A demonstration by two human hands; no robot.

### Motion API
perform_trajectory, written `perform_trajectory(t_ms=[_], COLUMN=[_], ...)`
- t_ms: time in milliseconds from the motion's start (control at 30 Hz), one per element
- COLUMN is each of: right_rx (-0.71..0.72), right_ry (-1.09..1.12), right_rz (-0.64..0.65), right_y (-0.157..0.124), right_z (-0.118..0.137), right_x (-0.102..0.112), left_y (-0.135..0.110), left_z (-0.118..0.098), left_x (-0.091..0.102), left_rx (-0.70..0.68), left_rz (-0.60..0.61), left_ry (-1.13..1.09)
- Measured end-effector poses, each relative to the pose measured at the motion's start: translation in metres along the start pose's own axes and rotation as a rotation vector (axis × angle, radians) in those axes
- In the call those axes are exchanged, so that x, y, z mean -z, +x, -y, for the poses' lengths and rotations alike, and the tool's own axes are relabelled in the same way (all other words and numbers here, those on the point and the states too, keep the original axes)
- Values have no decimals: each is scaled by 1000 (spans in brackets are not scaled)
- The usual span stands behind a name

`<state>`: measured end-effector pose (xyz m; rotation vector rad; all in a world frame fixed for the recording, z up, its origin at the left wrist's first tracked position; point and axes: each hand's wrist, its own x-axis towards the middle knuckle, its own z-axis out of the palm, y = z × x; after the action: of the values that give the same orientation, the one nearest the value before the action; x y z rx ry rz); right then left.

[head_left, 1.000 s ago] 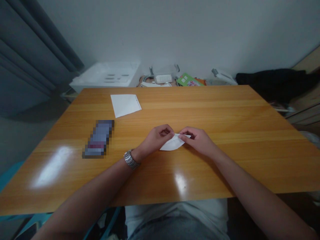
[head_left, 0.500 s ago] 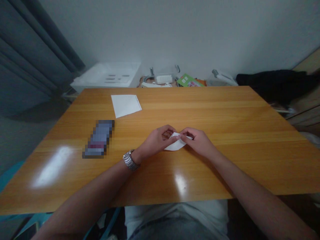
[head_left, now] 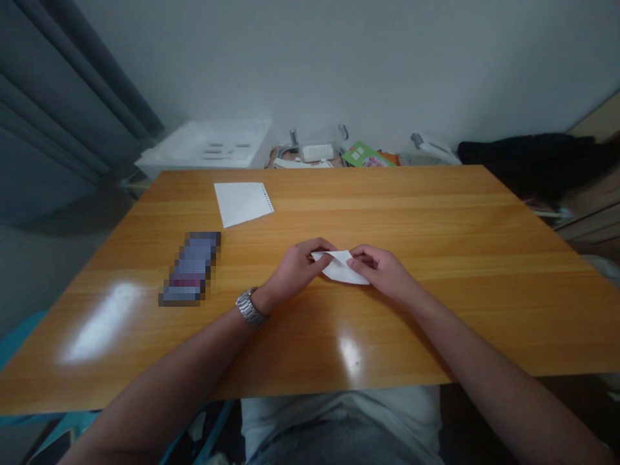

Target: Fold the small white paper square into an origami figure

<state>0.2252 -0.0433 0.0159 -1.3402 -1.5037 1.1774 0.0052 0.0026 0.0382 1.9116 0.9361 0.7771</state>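
A small piece of folded white paper [head_left: 343,268] is held between my two hands, just above the wooden table. My left hand [head_left: 301,266], with a metal-band watch [head_left: 250,307] at the wrist, pinches the paper's left part between thumb and fingers. On the other side my right hand [head_left: 382,268] grips it, the thumb pressed on its face near the upper right corner. The fingertips behind the paper are partly hidden.
A flat white sheet [head_left: 245,203] with a perforated edge lies at the back left of the table [head_left: 411,213]. Nearer on the left is a pixelated, phone-shaped object [head_left: 191,268]. Beyond the far edge are a white tray [head_left: 213,145] and a green booklet [head_left: 365,155].
The folded paper has turned in my hands; its lower point now lies to the right and its left corner sticks up. My left hand has shifted slightly left, spreading from the right.
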Motion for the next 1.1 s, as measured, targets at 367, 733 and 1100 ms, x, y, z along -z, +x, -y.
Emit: perform_trajectory(t_ms=[367,733,1100], right_rx=[-26,-60,-39], right_ry=[-4,11,-7], right_rz=[50,-26,-6], right_y=[-3,-2,-3], right_z=[6,8,10], right_x=[3,3,2], left_y=[2,-1,2], left_z=[8,4,11], left_x=[5,0,-4], left_rx=[25,117,61], left_rz=[124,83,31], left_ry=[-211,-489,-333])
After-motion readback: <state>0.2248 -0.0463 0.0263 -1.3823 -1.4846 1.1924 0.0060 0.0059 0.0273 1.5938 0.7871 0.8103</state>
